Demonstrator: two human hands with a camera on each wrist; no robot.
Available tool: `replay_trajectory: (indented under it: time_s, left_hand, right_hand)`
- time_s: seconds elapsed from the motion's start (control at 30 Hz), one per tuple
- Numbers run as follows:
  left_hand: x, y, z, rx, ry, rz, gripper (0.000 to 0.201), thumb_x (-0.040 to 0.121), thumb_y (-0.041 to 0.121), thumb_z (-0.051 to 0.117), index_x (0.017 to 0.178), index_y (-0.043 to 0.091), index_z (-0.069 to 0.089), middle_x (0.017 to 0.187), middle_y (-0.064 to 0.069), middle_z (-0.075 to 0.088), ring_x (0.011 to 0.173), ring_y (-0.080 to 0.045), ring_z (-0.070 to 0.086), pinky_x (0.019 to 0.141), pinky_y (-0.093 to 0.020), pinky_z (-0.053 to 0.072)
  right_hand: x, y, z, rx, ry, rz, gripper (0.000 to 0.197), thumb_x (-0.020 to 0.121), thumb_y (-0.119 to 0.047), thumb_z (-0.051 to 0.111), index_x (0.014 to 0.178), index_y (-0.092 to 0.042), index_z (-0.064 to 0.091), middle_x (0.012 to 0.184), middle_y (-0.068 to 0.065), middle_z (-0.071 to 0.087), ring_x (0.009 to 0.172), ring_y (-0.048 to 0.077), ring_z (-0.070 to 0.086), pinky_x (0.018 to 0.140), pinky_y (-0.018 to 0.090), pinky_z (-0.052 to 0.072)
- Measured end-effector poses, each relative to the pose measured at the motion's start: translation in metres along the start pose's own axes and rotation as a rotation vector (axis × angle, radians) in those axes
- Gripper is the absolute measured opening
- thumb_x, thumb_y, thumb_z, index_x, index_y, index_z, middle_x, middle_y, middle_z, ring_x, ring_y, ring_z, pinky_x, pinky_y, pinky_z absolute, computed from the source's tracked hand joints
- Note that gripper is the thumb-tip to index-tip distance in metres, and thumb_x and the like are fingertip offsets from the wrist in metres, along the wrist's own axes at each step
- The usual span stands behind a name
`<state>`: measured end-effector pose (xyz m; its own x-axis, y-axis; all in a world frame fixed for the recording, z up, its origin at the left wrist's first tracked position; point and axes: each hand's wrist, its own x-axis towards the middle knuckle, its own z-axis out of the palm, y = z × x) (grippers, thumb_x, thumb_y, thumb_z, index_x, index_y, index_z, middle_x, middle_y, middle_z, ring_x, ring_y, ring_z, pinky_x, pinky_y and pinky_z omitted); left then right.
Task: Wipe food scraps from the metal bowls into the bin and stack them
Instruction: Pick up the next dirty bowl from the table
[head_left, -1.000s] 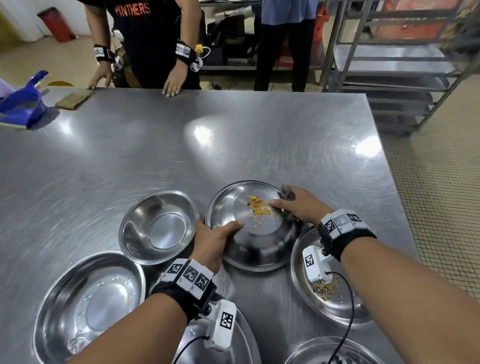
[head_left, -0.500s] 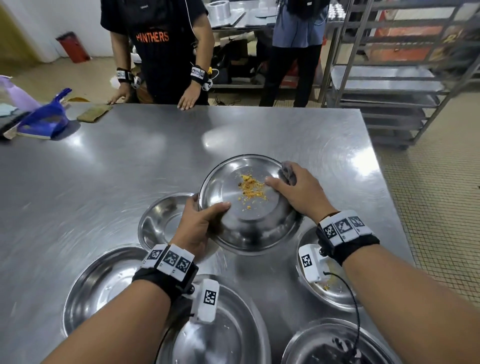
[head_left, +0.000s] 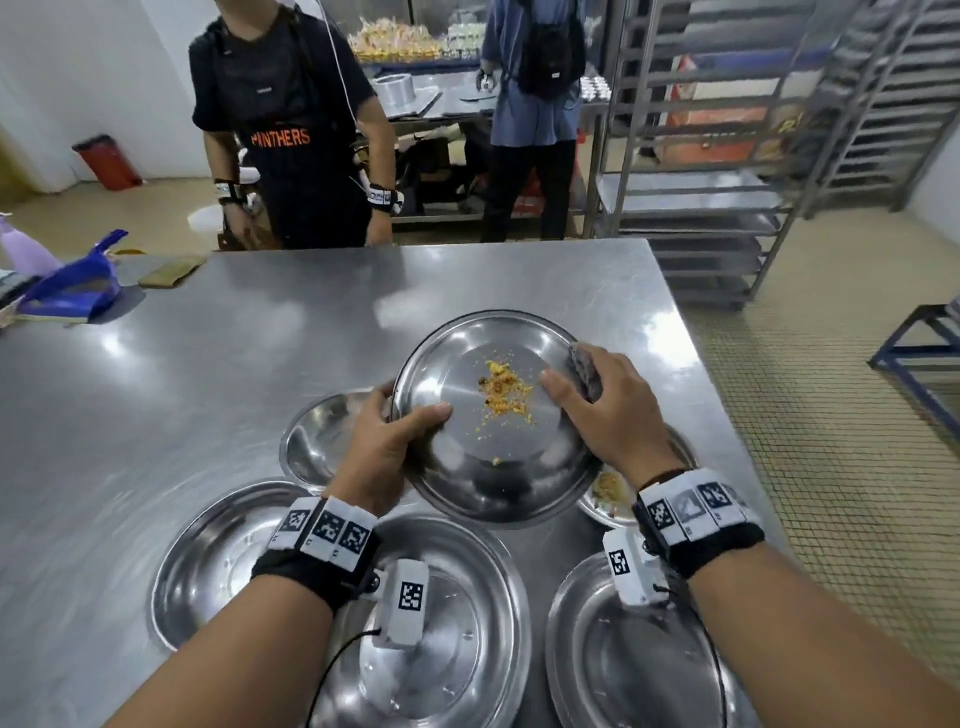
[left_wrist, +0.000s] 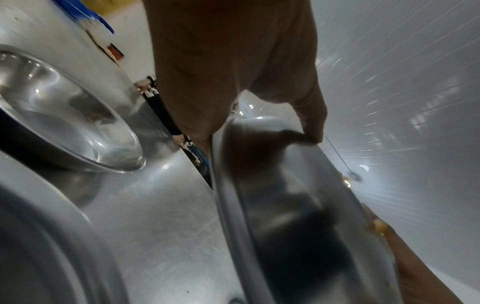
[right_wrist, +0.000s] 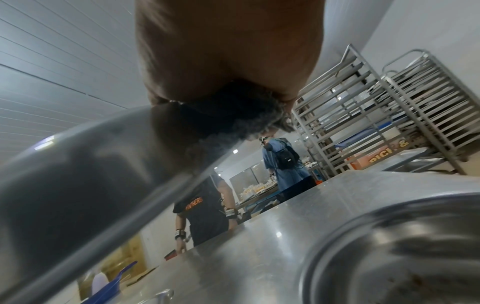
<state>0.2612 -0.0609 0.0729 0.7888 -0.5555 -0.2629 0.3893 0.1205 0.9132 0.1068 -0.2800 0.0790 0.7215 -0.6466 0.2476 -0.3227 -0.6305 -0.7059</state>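
While both hands (head_left: 498, 415) grip the raised bowl (head_left: 483, 467), scraps (head_left: 501, 389) sit inside

I see silver bowls (head_left: 488, 467) on a brushed grey worktop (head_left: 260, 332), yellow-orange scraps (head_left: 501, 389), a grey cloth (head_left: 584, 371), a blue dustpan (head_left: 72, 286) far left, black-and-white checkered wristbands (head_left: 324, 530).

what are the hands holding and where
Left hand grips the round metal bowl with yellow scraps by its near-left rim; right hand holds a dark cloth against its right rim.
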Motion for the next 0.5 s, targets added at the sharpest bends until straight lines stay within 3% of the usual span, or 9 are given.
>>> replay_trajectory:
  time_s: [0.1,0.3,0.43,0.5]
  left_hand:
    - [-0.01,-0.006,0.01,0.06,-0.07,-0.004,0.119,0.044,0.03,0.107,0.147,0.014,0.049,0.124,-0.024,0.07,0.096,-0.035,0.076,0.08,-0.041,0.062]
    - [-0.026,-0.016,0.034,0.138,-0.287,-0.057,0.106,0.055,0.023,0.1,0.146,0.013,0.046,0.119,-0.022,0.072,0.094,-0.032,0.077,0.083,-0.044,0.062]
    - [-0.045,-0.033,0.054,0.186,-0.401,-0.157,0.072,0.068,0.018,0.09,0.13,0.014,0.054,0.1,-0.013,0.074,0.075,-0.019,0.075,0.05,-0.034,0.057]
    - [-0.056,-0.046,0.062,0.205,-0.426,-0.192,0.072,0.066,0.021,0.093,0.127,0.012,0.056,0.104,-0.015,0.075,0.077,-0.02,0.076,0.047,-0.034,0.055]
  right_hand:
    - [-0.032,0.003,-0.017,-0.029,0.082,0.039,0.074,0.082,-0.083,0.046,0.137,-0.033,0.053,0.131,0.001,0.059,0.113,0.022,0.06,0.095,0.037,0.049]
    - [-0.103,0.004,-0.048,-0.094,0.226,0.218,0.06,0.087,-0.074,0.054,0.129,-0.032,0.057,0.122,-0.001,0.06,0.108,0.018,0.058,0.091,0.034,0.046]
    - [-0.156,0.007,-0.061,-0.089,0.296,0.373,0.051,0.088,-0.071,0.056,0.115,-0.028,0.063,0.108,-0.001,0.065,0.1,0.02,0.06,0.087,0.034,0.047]
    - [-0.183,0.007,-0.067,-0.089,0.313,0.457,0.049,0.089,-0.069,0.057,0.107,-0.024,0.064,0.1,-0.001,0.067,0.094,0.021,0.061,0.083,0.034,0.047]
